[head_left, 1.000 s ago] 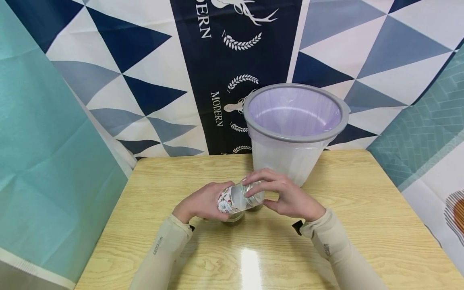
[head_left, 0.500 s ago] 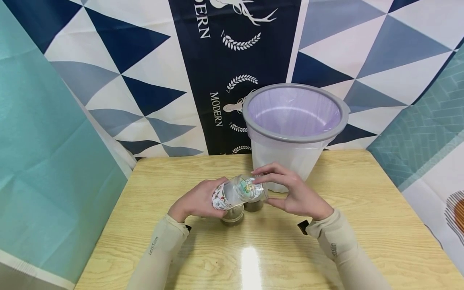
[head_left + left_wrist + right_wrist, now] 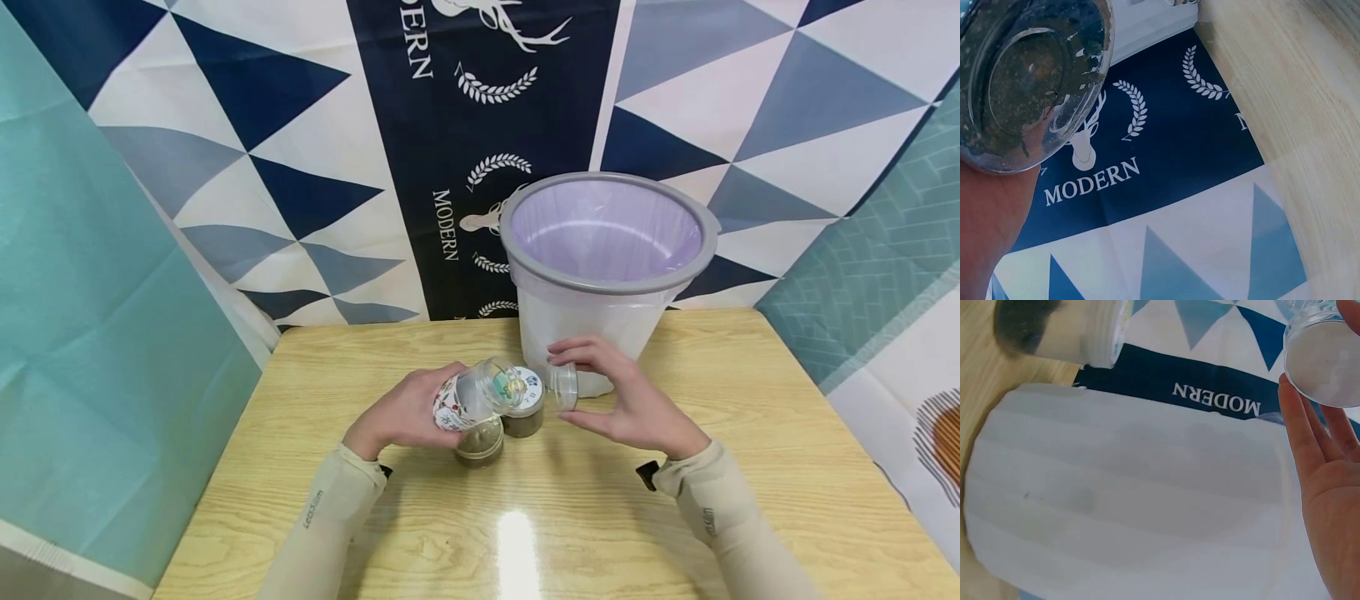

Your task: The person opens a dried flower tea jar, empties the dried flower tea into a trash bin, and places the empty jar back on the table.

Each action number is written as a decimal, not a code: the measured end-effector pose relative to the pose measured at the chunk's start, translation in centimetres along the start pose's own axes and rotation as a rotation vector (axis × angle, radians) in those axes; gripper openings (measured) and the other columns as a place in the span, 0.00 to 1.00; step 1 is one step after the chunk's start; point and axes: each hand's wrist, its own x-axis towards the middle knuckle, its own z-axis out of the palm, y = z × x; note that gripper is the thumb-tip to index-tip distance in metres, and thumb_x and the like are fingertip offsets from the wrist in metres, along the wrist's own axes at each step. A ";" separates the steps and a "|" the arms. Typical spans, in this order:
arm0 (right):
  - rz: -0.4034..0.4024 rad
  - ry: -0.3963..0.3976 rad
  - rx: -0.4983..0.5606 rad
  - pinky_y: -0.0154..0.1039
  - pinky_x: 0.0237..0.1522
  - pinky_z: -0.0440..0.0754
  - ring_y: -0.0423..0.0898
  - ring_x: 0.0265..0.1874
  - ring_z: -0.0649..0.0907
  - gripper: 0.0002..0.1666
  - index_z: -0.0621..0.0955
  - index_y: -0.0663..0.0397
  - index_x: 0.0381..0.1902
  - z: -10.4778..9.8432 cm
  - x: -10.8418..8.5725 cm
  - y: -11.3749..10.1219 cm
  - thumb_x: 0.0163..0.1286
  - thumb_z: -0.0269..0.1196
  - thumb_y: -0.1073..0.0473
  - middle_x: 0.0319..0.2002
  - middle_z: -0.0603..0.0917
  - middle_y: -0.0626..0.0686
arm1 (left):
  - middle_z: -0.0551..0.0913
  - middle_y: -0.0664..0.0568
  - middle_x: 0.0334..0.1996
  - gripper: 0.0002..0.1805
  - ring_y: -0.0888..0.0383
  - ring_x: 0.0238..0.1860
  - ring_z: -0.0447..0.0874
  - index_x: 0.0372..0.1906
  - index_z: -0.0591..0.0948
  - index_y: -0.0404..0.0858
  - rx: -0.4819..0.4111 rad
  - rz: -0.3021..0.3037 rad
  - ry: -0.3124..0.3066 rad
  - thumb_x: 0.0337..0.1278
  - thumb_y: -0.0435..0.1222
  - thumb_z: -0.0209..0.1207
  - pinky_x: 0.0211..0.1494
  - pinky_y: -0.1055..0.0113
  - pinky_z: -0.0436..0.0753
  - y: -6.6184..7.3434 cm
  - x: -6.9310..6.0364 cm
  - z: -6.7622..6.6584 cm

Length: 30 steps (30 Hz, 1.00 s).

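The left hand [image 3: 416,410] grips a clear jar [image 3: 474,396] with a floral label, tilted with its mouth toward the right. In the left wrist view the jar's round base [image 3: 1029,81] shows. The right hand [image 3: 630,400] pinches a clear lid [image 3: 566,387] between thumb and fingers, apart from the jar's mouth. In the right wrist view the lid [image 3: 1325,362] is at the fingertips of the hand [image 3: 1329,487]. Below the held jar stand a jar with a white printed top [image 3: 525,421] and another jar with dark contents [image 3: 480,450].
Behind the hands a tall white bin [image 3: 558,321] with a grey rim and purple lining stands on the wooden table [image 3: 360,350]. Patterned cloth [image 3: 480,117] hangs behind the table, and teal cloth [image 3: 90,333] hangs at the left.
The lid has come off the jar's mouth and moved right with the right hand. The left hand has shifted slightly left with the jar, uncovering more of the two standing jars.
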 end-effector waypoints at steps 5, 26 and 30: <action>0.045 0.010 -0.008 0.29 0.65 0.76 0.38 0.66 0.77 0.39 0.78 0.48 0.61 -0.3 -0.8 0.5 0.52 0.80 0.68 0.66 0.78 0.51 | 0.84 0.61 0.39 0.37 0.62 0.39 0.82 0.57 0.78 0.48 -0.002 -0.009 0.009 0.32 0.38 0.78 0.45 0.67 0.84 -0.1 0.0 -0.2; 0.060 0.024 -0.190 0.27 0.59 0.69 0.40 0.57 0.72 0.49 0.82 0.52 0.61 0.1 -3.3 2.7 0.35 0.80 0.74 0.54 0.73 0.50 | 0.84 0.60 0.38 0.37 0.62 0.36 0.81 0.57 0.78 0.46 0.007 -0.006 0.025 0.32 0.38 0.77 0.41 0.69 0.83 0.0 -0.1 -0.2; 0.078 0.021 -0.228 0.29 0.58 0.70 0.41 0.55 0.72 0.46 0.83 0.52 0.60 0.4 -3.8 3.1 0.37 0.84 0.69 0.53 0.73 0.51 | 0.85 0.60 0.38 0.37 0.62 0.36 0.81 0.57 0.78 0.46 0.008 -0.001 0.029 0.32 0.38 0.77 0.42 0.69 0.83 0.0 -0.1 -0.2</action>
